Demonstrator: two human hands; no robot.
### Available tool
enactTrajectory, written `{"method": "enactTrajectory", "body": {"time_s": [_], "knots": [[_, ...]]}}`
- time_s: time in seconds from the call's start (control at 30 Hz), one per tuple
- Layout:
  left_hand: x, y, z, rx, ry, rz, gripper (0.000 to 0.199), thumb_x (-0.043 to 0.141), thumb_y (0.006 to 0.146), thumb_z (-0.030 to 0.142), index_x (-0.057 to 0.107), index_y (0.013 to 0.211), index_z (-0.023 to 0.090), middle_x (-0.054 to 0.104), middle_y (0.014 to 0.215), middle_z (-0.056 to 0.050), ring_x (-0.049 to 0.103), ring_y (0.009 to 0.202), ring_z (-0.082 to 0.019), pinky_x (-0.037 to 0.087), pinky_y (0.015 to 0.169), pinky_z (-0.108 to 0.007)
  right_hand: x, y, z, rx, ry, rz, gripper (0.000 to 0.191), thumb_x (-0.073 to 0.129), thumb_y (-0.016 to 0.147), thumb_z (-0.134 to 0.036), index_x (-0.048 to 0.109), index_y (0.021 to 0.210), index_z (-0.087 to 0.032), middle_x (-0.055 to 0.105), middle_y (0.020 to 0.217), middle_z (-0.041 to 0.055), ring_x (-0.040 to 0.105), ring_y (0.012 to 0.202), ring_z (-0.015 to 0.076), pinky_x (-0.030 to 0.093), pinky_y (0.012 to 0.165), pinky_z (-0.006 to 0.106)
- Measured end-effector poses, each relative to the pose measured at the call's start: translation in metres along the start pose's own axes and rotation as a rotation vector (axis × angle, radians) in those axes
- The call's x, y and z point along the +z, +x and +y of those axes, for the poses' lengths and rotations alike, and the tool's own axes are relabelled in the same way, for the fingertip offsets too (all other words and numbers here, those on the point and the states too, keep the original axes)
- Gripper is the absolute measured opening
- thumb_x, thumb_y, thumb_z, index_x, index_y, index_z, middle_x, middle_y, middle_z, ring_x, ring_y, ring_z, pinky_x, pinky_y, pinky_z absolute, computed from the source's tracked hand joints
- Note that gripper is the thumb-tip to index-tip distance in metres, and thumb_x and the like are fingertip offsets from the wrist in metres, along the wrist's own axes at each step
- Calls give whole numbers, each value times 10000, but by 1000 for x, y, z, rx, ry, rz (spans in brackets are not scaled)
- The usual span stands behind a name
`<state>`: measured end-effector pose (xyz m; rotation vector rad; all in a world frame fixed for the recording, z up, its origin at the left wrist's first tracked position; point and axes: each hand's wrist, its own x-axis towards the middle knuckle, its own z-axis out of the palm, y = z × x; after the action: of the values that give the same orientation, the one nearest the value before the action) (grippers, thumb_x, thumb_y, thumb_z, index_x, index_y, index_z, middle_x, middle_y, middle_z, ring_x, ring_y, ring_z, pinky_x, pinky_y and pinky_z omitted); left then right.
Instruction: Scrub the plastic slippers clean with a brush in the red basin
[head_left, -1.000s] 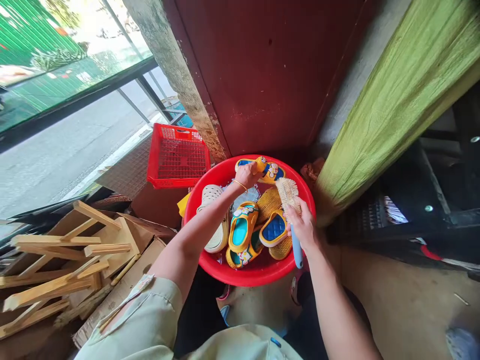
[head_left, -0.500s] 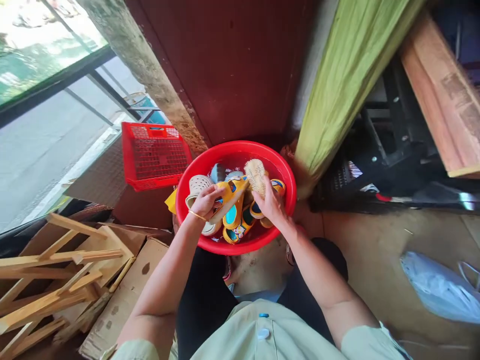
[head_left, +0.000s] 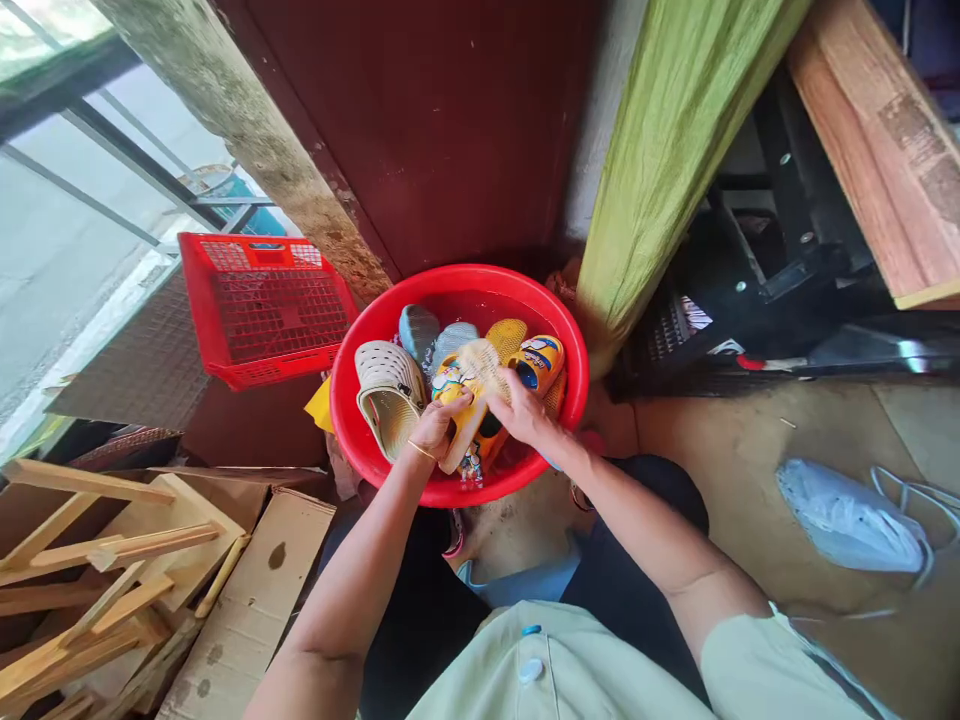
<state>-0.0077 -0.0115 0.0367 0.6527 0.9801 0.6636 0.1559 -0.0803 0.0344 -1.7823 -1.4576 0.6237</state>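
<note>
My left hand (head_left: 437, 426) grips a yellow slipper (head_left: 466, 432) inside a red plastic basin (head_left: 457, 275). My right hand (head_left: 526, 412) is closed around a scrubbing brush (head_left: 480, 367), with its pale bristles pressed on that slipper. The brush's handle is mostly hidden by my hand. A white perforated clog (head_left: 386, 400), two grey-blue slippers (head_left: 429, 335) and a yellow slipper with a blue insole (head_left: 538, 362) lie in the basin. Other footwear sits beneath my hands, partly hidden.
A red plastic crate (head_left: 266, 310) stands left of the basin. Wooden slats lie on cardboard (head_left: 150, 555) at lower left. A green cloth (head_left: 675, 170) hangs to the right, beside dark equipment. A pale plastic bag (head_left: 847, 515) lies on the floor.
The brush has moved onto the slipper in my left hand, and both hands have drawn closer together. The view has tilted, shifting the basin up and left, and more footwear shows.
</note>
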Motion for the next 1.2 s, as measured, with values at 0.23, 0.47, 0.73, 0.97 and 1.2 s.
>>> {"method": "enactTrajectory", "body": {"time_s": [0.23, 0.47, 0.73, 0.97, 1.2], "knots": [[-3, 9, -11, 69, -80, -2, 328, 788, 725, 310, 717, 1016, 175, 781, 865, -39, 748, 957, -252, 593, 810, -319, 14, -12, -16, -143, -90, -86, 575, 458, 1017, -343, 388, 1556, -155, 703, 1342, 151, 716, 1149, 275, 579, 969, 381], [-7, -5, -9, -17, -163, -54, 357, 846, 640, 316, 703, 927, 161, 778, 874, -45, 753, 910, -253, 594, 854, -342, -11, 37, 0, -56, -183, 116, 577, 416, 1025, -329, 426, 1556, -106, 699, 1341, 195, 680, 1222, 318, 544, 1049, 445], [-22, 9, -7, 37, -293, 14, 369, 772, 725, 284, 716, 1060, 139, 794, 913, -76, 754, 939, -282, 591, 902, -386, 20, -11, -21, -240, -229, -108, 581, 418, 1043, -365, 410, 1568, -114, 702, 1343, 176, 700, 1184, 291, 567, 1020, 405], [-23, -2, -3, -37, -273, -78, 316, 834, 707, 313, 714, 954, 157, 774, 892, -42, 741, 823, -228, 595, 843, -352, -1, 40, 6, -35, -260, 66, 565, 400, 1031, -335, 457, 1535, -88, 733, 1263, 209, 724, 1113, 318, 571, 968, 436], [-36, 3, 6, 68, -292, -25, 368, 825, 745, 396, 706, 1017, 179, 778, 887, -36, 752, 846, -245, 609, 846, -373, -1, 33, 20, 72, -277, -37, 603, 343, 1052, -412, 382, 1563, -94, 659, 1392, 210, 681, 1204, 295, 548, 996, 401]]}}
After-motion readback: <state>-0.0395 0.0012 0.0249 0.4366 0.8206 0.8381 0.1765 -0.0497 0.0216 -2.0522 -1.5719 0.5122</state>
